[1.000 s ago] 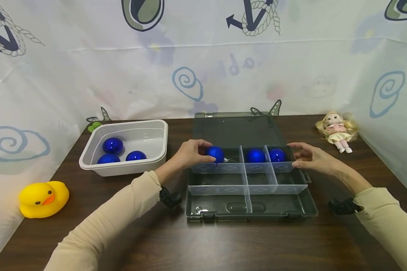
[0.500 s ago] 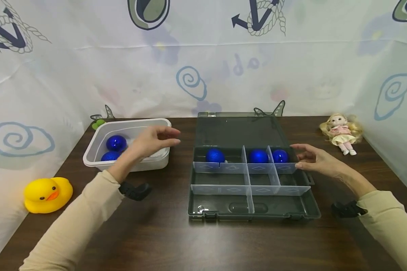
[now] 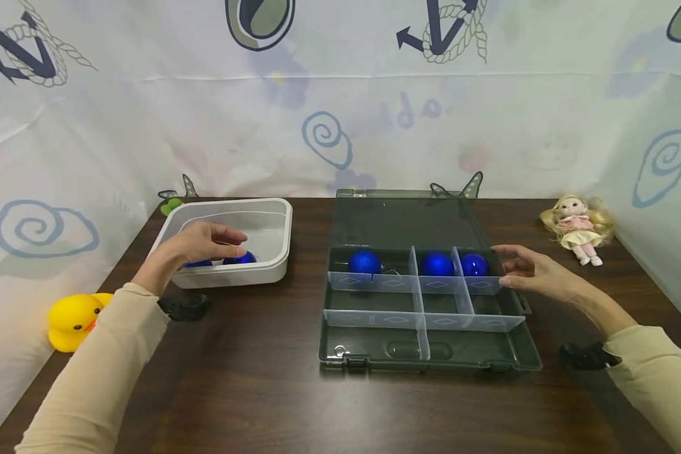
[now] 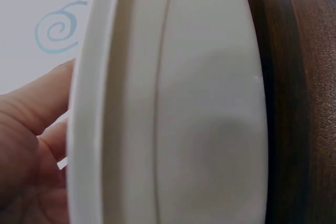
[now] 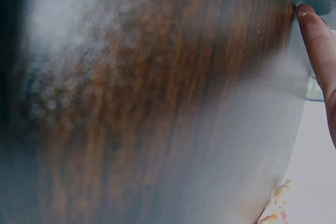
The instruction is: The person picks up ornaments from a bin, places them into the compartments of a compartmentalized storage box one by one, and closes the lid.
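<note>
My left hand (image 3: 203, 243) reaches over the rim of a white plastic tub (image 3: 284, 252). Its fingers are loosely bent just above a shiny blue bauble (image 3: 241, 258). Part of another blue bauble (image 3: 198, 263) shows under the palm. The tub wall (image 4: 210, 103) hides the fingertips in the left wrist view. On the right, my right hand (image 3: 536, 271) touches the right edge of a grey divided organizer box (image 3: 431, 362) with extended fingers. In its back row sit a glittery blue bauble (image 3: 364, 261) at left, a blue bauble (image 3: 437, 264) in the middle and a shiny one at right.
The organizer's lid (image 3: 403, 222) lies open toward the back. A yellow rubber duck (image 3: 70, 321) stands at the left, partly behind my left sleeve. A small doll (image 3: 577, 230) lies at the back right. A patterned cloth (image 3: 374, 139) hangs behind the dark wooden table (image 3: 250, 378).
My left hand let go of the glittery bauble in the back left compartment, then moved left and down into the tub. My right hand stayed at the organizer's edge. The view shifted slightly.
</note>
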{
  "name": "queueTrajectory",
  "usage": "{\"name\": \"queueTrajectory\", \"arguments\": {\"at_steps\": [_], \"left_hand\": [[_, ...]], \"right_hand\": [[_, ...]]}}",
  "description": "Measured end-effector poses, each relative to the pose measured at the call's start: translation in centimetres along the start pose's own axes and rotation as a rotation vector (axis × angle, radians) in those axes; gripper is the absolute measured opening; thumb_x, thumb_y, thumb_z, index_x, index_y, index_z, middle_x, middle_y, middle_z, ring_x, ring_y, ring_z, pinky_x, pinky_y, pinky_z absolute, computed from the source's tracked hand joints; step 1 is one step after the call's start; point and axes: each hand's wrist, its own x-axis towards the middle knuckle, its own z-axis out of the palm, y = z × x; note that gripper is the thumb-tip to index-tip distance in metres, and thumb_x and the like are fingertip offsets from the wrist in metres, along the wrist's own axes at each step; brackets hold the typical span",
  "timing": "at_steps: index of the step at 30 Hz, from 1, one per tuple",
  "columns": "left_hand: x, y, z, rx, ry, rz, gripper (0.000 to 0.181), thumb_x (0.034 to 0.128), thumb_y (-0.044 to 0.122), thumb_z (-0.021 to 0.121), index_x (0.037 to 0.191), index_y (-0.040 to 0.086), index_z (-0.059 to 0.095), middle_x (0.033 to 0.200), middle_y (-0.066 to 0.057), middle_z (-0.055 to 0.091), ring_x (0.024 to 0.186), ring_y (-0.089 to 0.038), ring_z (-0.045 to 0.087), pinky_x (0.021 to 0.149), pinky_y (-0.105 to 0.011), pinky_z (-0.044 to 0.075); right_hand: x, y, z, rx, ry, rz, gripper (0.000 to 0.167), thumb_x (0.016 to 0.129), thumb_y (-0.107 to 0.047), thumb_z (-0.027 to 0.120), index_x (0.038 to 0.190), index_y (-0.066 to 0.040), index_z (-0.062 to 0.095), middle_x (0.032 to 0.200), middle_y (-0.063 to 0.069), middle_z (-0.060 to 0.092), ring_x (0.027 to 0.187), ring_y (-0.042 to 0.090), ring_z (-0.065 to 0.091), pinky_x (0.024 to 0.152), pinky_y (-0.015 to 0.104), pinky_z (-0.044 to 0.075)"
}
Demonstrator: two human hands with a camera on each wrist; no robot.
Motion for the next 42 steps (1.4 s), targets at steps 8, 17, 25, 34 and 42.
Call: {"name": "queueTrajectory", "arguments": {"at_steps": [8, 17, 25, 34, 42], "left_hand": [[0.3, -0.3, 0.5, 0.095, -0.044, 0.020, 0.051, 0.0848, 0.031, 0.070, 0.123, -0.001, 0.059, 0.119, -0.020, 0.062, 0.102, -0.024, 0.053, 0.080, -0.028, 0.041], [0.1, 1.6, -0.2, -0.133, 0.021, -0.023, 0.062, 0.0897, 0.033, 0.064, 0.137, -0.001, 0.044, 0.133, -0.027, 0.048, 0.111, -0.033, 0.056, 0.090, -0.040, 0.050], [0.1, 7.6, 0.2, -0.346, 0.005, 0.130, 0.057, 0.0927, 0.023, 0.061, 0.141, 0.003, 0.040, 0.136, -0.022, 0.047, 0.119, -0.029, 0.052, 0.099, -0.034, 0.044], [2.9, 15.2, 5.4, -0.408, -0.128, 0.349, 0.047, 0.0888, 0.012, 0.065, 0.133, 0.005, 0.052, 0.131, -0.014, 0.055, 0.115, -0.026, 0.056, 0.095, -0.034, 0.047], [5.2, 19.8, 10.4, -0.366, -0.259, 0.451, 0.044, 0.0886, 0.017, 0.067, 0.130, 0.010, 0.056, 0.128, -0.007, 0.059, 0.114, -0.019, 0.057, 0.095, -0.033, 0.047]], "right_hand": [[0.1, 0.1, 0.1, 0.009, -0.001, -0.008, 0.060, 0.092, -0.013, 0.060, 0.143, -0.003, 0.030, 0.122, 0.022, 0.049, 0.100, 0.001, 0.050, 0.079, 0.018, 0.048], [-0.2, 0.2, -0.1, 0.008, 0.002, -0.001, 0.061, 0.092, -0.014, 0.061, 0.143, -0.003, 0.030, 0.122, 0.023, 0.049, 0.101, 0.001, 0.050, 0.080, 0.018, 0.048], [-0.2, 0.1, -0.2, -0.016, 0.007, 0.002, 0.060, 0.092, -0.014, 0.061, 0.143, -0.004, 0.031, 0.124, 0.022, 0.049, 0.103, 0.007, 0.049, 0.081, 0.016, 0.047], [0.0, -0.1, -0.2, 0.030, -0.007, -0.006, 0.059, 0.092, -0.011, 0.060, 0.143, -0.003, 0.031, 0.126, 0.025, 0.048, 0.109, 0.022, 0.050, 0.081, 0.021, 0.049], [0.2, 0.1, -0.3, 0.049, -0.016, -0.020, 0.060, 0.091, -0.009, 0.060, 0.142, -0.001, 0.030, 0.124, 0.025, 0.048, 0.103, 0.006, 0.051, 0.080, 0.019, 0.049]]}}
